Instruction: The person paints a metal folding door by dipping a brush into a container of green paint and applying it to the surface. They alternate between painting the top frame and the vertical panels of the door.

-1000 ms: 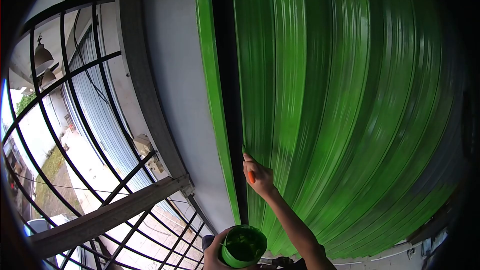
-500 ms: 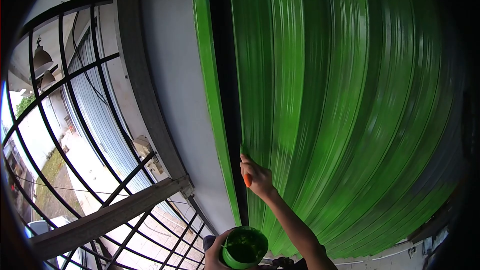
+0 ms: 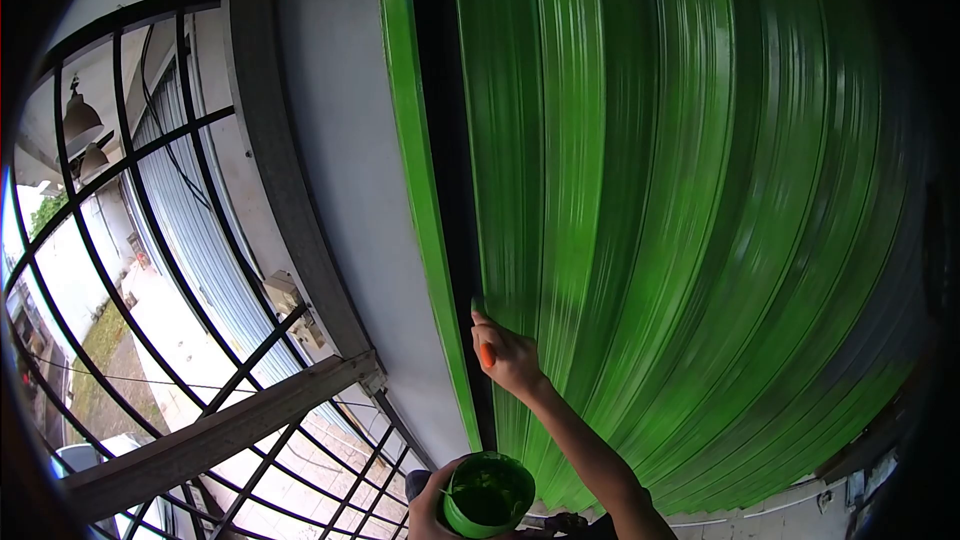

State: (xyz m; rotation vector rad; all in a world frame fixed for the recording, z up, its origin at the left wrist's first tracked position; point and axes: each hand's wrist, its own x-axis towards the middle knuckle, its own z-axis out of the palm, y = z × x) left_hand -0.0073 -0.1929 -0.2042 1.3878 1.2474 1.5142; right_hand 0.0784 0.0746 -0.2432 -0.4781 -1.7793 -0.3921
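Observation:
Low in the view, my left hand (image 3: 428,502) is wrapped round the side of a green-smeared container (image 3: 488,496) with green paint inside. My right hand (image 3: 508,358) is closed on a brush with an orange handle (image 3: 488,355); the brush head points up and is hard to make out. That hand is at the left edge of a folded metal shutter (image 3: 620,190) coated in glossy green, beside a dark vertical gap (image 3: 450,160).
A green strip (image 3: 408,140) runs along a grey wall panel (image 3: 350,120). Further left are a grey post (image 3: 275,140), a crossbeam (image 3: 220,425) and a black barred grille (image 3: 140,155). Hanging lamps (image 3: 80,122) show behind the bars.
My right hand has shifted slightly left with the brush, nearer the dark gap. My left hand and the container have hardly moved.

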